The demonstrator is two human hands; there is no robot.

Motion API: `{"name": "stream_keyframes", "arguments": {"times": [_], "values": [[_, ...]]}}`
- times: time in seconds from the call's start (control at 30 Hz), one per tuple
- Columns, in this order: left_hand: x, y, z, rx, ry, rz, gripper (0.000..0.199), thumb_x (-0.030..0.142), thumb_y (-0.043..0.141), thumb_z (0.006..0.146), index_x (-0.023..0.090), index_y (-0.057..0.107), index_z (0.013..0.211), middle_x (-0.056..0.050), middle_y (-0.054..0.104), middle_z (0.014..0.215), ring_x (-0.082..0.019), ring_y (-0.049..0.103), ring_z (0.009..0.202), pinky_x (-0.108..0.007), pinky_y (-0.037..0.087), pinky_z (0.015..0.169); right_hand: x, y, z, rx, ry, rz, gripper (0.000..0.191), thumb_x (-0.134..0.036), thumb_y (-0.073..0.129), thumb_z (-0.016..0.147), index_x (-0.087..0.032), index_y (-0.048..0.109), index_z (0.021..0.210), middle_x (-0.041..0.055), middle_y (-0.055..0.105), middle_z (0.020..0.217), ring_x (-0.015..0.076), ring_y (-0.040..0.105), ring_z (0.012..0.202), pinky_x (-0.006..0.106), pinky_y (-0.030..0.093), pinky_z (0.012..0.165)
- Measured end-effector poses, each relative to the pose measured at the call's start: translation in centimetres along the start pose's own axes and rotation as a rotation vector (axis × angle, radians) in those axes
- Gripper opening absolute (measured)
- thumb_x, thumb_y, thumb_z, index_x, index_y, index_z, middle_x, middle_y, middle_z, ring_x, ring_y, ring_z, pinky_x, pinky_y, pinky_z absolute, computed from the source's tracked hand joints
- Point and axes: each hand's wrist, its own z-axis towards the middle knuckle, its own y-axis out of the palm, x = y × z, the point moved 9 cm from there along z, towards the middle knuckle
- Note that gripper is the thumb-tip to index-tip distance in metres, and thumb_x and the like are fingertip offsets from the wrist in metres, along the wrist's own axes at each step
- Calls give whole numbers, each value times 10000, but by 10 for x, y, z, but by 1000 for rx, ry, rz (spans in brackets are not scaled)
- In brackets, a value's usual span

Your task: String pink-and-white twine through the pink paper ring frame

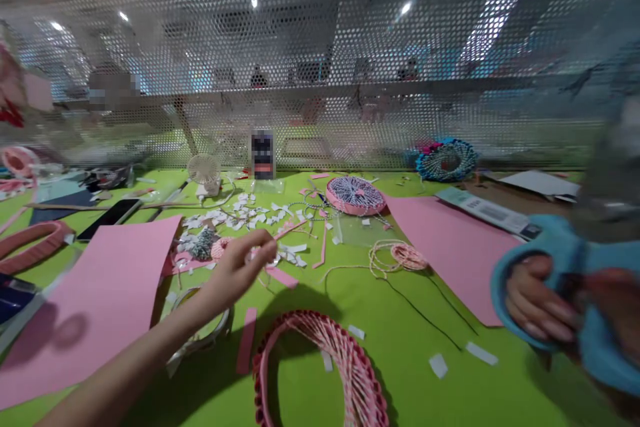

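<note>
The left hand [253, 259] reaches in from the lower left over a green surface [420, 407], its fingers loosely curled with thumb near forefinger; whether it pinches anything cannot be told. A short pink strip [283, 277] lies flat just beside the fingertips, to their right and slightly nearer the person, its long axis slanting from far left to near right. The left hand is clearly nearer this strip. Well apart, at the far right, the blurred right hand [537, 297] has its fingers curled through pale blue loops [556, 230], apparently scissor handles. The loops sit side by side, roughly left to right; any blades are hidden, so their direction cannot be told.
</note>
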Motion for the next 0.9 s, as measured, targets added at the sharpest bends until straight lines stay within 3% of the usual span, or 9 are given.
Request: {"name": "stream_keyframes", "arguments": {"times": [0.07, 0.13, 0.27, 0.4, 0.5, 0.57, 0.67, 0.77, 0.9], "values": [[-19, -17, 7, 68, -99, -73, 233, 287, 383, 810, 160, 473, 637, -2, 484, 616, -108, 463, 599, -235, 359, 584, 21, 0, 7, -30, 118, -31, 434, -679, 269, 593, -269, 391, 523, 69, 497, 468, 179, 457, 388, 332, 358, 412], [-36, -24, 10, 106, -166, -162, 239, 290, 386, 811, 155, 483, 639, -4, 506, 636, -112, 487, 633, -239, 369, 633, 43, -2, 11, 12, 242, -200, 282, -548, 455, 536, -269, 408, 540, 76, 520, 521, 211, 463, 420, 353, 352, 439], [-57, -20, 9, 120, -217, -378, 234, 304, 400, 814, 150, 507, 675, -6, 540, 668, -118, 518, 669, -254, 390, 686, 87, -5, 17, 8, 379, -484, 190, -363, 452, 595, -284, 317, 487, 56, 469, 447, 229, 438, 401, 356, 352, 476], [-56, -10, 8, 88, -234, -534, 219, 295, 411, 816, 143, 510, 693, -13, 562, 691, -128, 545, 698, -274, 409, 714, 102, 11, 23, -200, 258, -634, 239, -269, 462, 654, -283, 383, 428, 136, 537, 466, 229, 482, 432, 363, 356, 508], [-46, -1, 7, 34, -244, -528, 228, 285, 388, 829, 140, 516, 708, -24, 572, 713, -133, 547, 726, -287, 405, 733, 57, 20, 23, -92, 18, -670, 144, -223, 454, 693, -181, 576, 629, 254, 599, 735, 285, 555, 658, 397, 371, 629], [-38, 4, 6, -2, -237, -451, 244, 286, 374, 838, 139, 525, 716, -31, 576, 733, -125, 536, 730, -276, 394, 729, 16, 40, 17, -89, -71, -364, 247, -264, 445, 732, -133, 578, 895, 222, 565, 995, 271, 552, 819, 390, 385, 716], [-27, 12, 3, -70, -214, -358, 258, 295, 362, 843, 142, 527, 717, -38, 577, 759, -123, 528, 745, -274, 382, 744, -56, 106, -4, -463, -192, 142, 338, -350, 431, 774, -209, 497, 1074, 107, 571, 1031, 217, 539, 889, 371, 392, 763], [-20, 18, -2, -130, -214, -313, 270, 317, 354, 845, 150, 528, 725, -37, 573, 772, -135, 530, 778, -296, 375, 781, -112, 147, -25, -658, -260, 383, 367, -335, 517, 734, -206, 481, 1075, 83, 587, 966, 192, 536, 851, 354, 390, 755], [-19, 19, -10, -123, -226, -278, 265, 323, 355, 842, 160, 525, 721, -25, 568, 758, -130, 532, 786, -283, 382, 783, -141, 159, -32, -618, -326, 505, 136, -313, 489, 754, -180, 517, 748, 29, 567, 710, 142, 509, 672, 292, 383, 636]]}}
